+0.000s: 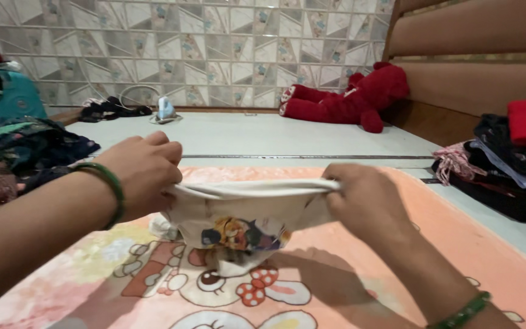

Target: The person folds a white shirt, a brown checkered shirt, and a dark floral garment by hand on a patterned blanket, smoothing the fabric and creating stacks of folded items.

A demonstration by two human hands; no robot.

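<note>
Above pink blanket point(458, 244) | white garment point(238, 219) stretched between hands | left hand point(144, 173), right hand point(363, 201) gripping its ends

1. A small garment point(248, 216) is hanging between the left hand point(144, 173) and the right hand point(366, 201), above a blanket point(458, 244).
2. A clothes pile point(506, 164) is sitting off the blanket's right edge.
3. A plush toy point(351, 97) is lying behind, against the wall point(214, 49).
4. An iron point(165, 109) is standing left of the toy.

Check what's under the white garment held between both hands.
Under the white garment lies a peach cartoon-print blanket, with a bow and bunny face showing below. The left hand and right hand hold it up; the blanket directly behind it is hidden.
</note>
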